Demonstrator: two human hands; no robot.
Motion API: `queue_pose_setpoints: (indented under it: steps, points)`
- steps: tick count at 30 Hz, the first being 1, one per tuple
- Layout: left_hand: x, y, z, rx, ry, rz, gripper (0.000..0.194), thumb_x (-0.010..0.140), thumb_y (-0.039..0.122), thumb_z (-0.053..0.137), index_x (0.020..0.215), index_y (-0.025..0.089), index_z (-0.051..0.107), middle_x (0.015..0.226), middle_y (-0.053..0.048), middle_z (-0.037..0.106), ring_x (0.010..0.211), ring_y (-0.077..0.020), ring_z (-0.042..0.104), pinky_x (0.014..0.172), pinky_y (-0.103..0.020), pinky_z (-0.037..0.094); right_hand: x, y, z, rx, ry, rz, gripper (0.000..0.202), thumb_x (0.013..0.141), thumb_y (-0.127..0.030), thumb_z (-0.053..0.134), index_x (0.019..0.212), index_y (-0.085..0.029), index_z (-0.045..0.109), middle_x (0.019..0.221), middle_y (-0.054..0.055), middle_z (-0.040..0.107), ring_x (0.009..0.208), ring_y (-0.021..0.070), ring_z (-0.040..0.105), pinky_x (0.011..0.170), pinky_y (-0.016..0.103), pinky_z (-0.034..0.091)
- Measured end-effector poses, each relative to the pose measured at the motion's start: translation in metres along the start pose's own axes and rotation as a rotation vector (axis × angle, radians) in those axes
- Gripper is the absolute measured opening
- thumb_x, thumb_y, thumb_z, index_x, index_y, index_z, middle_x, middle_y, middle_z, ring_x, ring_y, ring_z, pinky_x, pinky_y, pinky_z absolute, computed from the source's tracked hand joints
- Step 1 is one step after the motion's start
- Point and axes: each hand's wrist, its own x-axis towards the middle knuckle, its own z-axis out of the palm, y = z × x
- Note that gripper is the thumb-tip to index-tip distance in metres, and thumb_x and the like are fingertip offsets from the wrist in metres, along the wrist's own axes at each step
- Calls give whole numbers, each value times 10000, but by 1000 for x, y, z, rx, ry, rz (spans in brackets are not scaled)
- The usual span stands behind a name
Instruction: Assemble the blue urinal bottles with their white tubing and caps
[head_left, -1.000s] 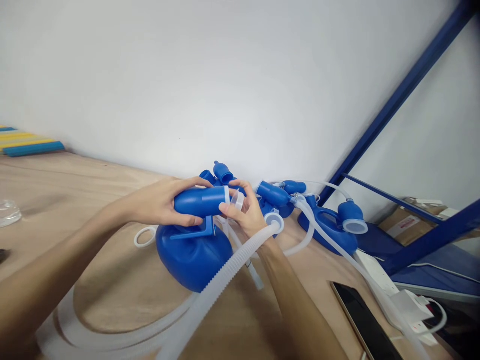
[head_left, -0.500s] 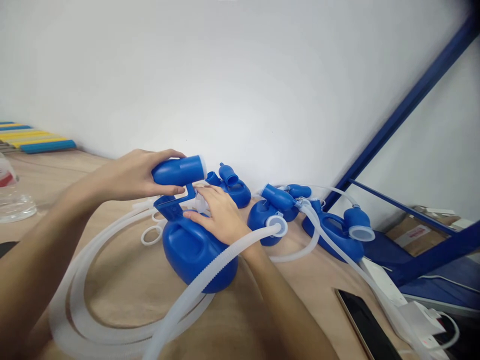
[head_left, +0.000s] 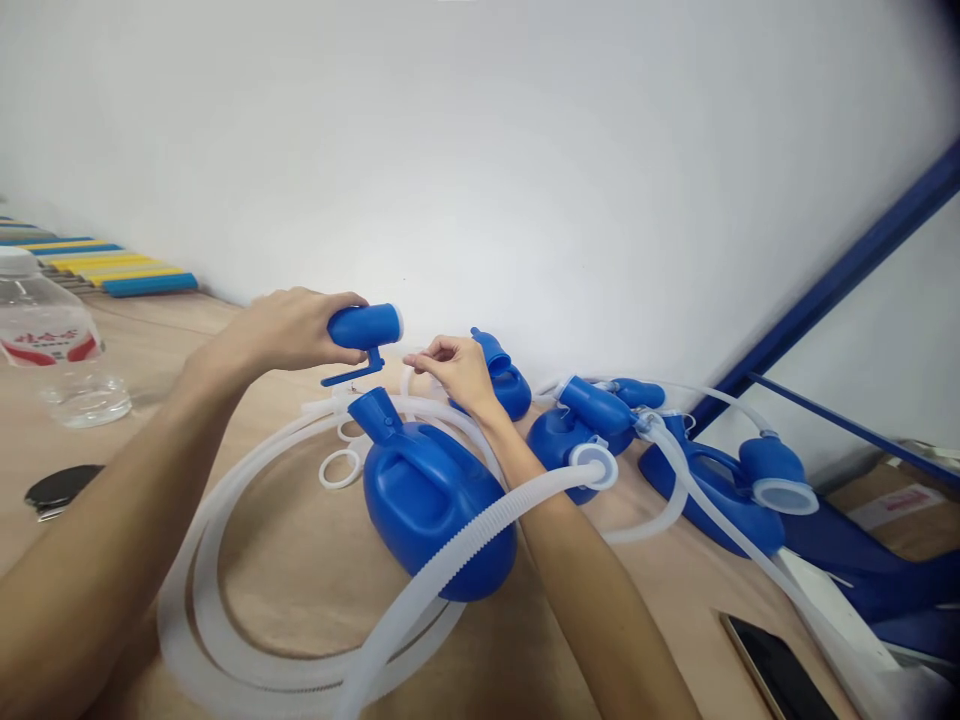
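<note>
My left hand (head_left: 304,325) is wrapped round a blue funnel-shaped urinal head (head_left: 366,326) with a pale rim and a flat blue bracket below it. That bracket hangs just above the open neck of a blue urinal bottle (head_left: 442,510), which leans on the table. Right of the head, my right hand (head_left: 459,372) is closed in a pinch; what its fingertips hold, if anything, I cannot make out. A clear corrugated hose (head_left: 480,535) crosses in front of the bottle, and more coils lie on its left. Beside the neck lies a white ring (head_left: 340,469).
More blue urinal bottles (head_left: 712,495) with heads and hoses stand at the right. A phone (head_left: 776,665) lies front right. At left are a water bottle (head_left: 64,345), a black round object (head_left: 61,487) and coloured slats (head_left: 127,268). A blue metal frame (head_left: 840,270) rises at right.
My left hand has lifted the urinal head with its bracket off the bottle neck. My right hand has left the bottle and moved up, fingers now pinched. The view has shifted left.
</note>
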Motion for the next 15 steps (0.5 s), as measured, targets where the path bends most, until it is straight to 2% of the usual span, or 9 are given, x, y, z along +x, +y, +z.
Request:
queue_pose_setpoints:
  steps: [1,3,5,7,9,11,13,15]
  points:
    - [1,-4,2,22,-31,-12,912,805,846,445,1422,193,604,1106,-79,739,954,-281,683,790,-334,485,2,5,0,-51,-29,1,306,801,-413,835,665,-179,692,722,33,747,733,178,680,740,306,493]
    - [3,-11,4,-18,-92,-47,923,783,853,494,1423,198,605,1106,-90,744,931,-274,683,766,-323,476,3,11,1,-124,-179,38,257,823,-409,821,776,-169,742,821,55,779,821,194,707,800,316,503]
    - [5,-15,7,-79,-121,-95,924,740,845,581,1419,218,609,1126,-118,751,928,-306,684,755,-342,479,1,14,4,-95,-350,132,293,883,-441,762,972,-161,762,902,72,791,859,199,727,821,323,521]
    - [8,-15,7,-115,-125,-84,924,722,826,625,1432,235,597,1173,-131,744,972,-339,683,783,-362,484,-3,13,8,-23,-409,190,375,932,-480,698,1145,-172,715,964,71,785,877,190,736,832,324,539]
    - [8,-11,6,-157,-117,-37,944,723,817,632,1462,232,573,1212,-126,735,1011,-343,681,820,-362,490,-7,9,13,-7,-290,142,379,931,-507,691,1140,-191,681,1017,60,766,918,183,726,858,323,539]
    - [7,-5,4,-212,-96,15,961,738,809,628,1497,227,540,1254,-116,723,1036,-330,679,849,-351,494,-12,3,15,-26,-89,52,356,892,-519,733,1031,-200,658,1064,52,733,962,183,705,853,312,530]
    - [6,-1,0,-252,-81,64,946,751,793,633,1504,228,536,1290,-106,712,1054,-318,679,867,-340,498,-15,-3,15,-4,74,10,367,864,-520,757,1002,-209,618,1113,48,688,977,183,685,802,296,523]
    - [5,3,-2,-260,-102,118,912,757,760,653,1493,230,556,1318,-97,704,1073,-315,677,881,-336,502,-17,-8,12,38,155,-33,360,861,-502,758,1028,-224,602,1167,46,636,1025,181,654,799,284,519]
